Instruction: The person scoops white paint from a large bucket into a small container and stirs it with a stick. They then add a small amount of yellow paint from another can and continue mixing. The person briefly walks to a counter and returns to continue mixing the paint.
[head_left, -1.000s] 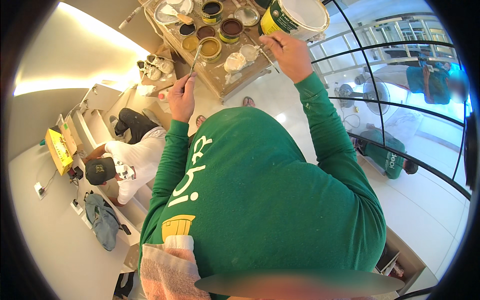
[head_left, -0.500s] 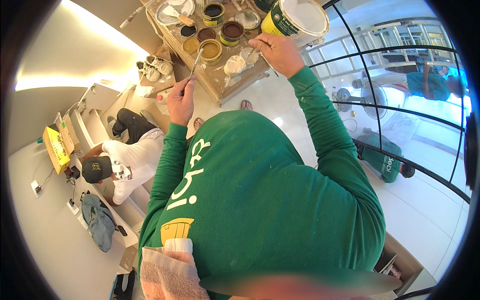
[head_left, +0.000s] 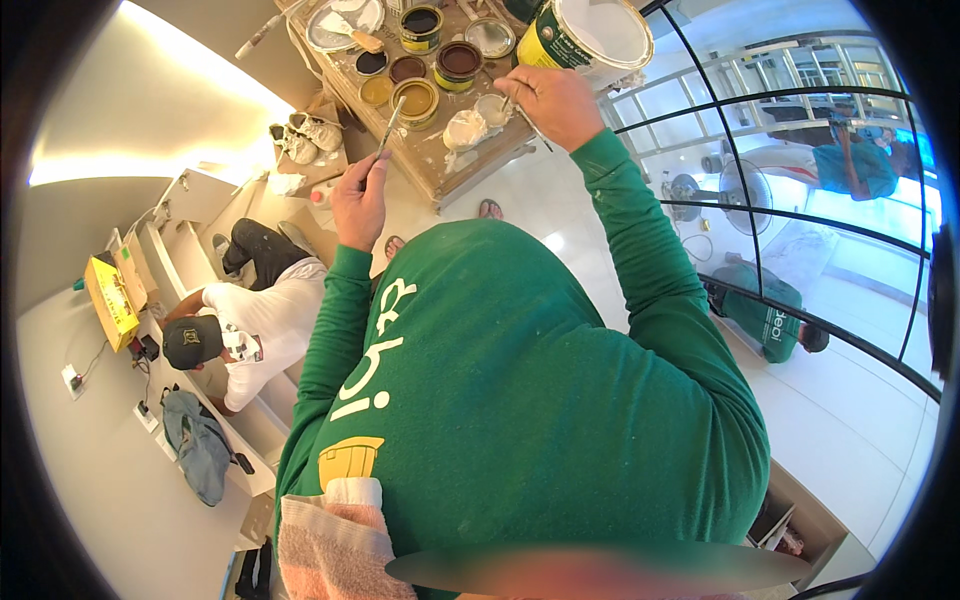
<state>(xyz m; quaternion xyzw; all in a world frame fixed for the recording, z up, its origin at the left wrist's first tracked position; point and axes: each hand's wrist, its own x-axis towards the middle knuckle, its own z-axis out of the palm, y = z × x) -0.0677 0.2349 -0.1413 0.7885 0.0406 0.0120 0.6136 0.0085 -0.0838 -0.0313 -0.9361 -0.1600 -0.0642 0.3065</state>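
Observation:
My left hand (head_left: 359,203) is closed on a slim tool (head_left: 391,126) with a pale, narrow tip; whether it is a brush or a small spatula I cannot tell. Its tip lies at the near rim of an open tin of ochre paint (head_left: 415,104). Over the table's near right part, my right hand (head_left: 556,104) pinches a thin stick-like tool (head_left: 534,130), one end of which sticks out below the fingers. Just left of those fingers is a small clear cup (head_left: 492,110), beside a lump of white paste (head_left: 463,130).
Paint tins in black (head_left: 421,30) and dark brown (head_left: 459,66) crowd the wooden table (head_left: 440,178), with a large white bucket (head_left: 600,40) at right. A co-worker (head_left: 262,325) crouches at left. A black-framed glass partition (head_left: 765,209) stands right.
The whole view shifts slightly up and left. Both hands keep their grips and stay almost in place over the table.

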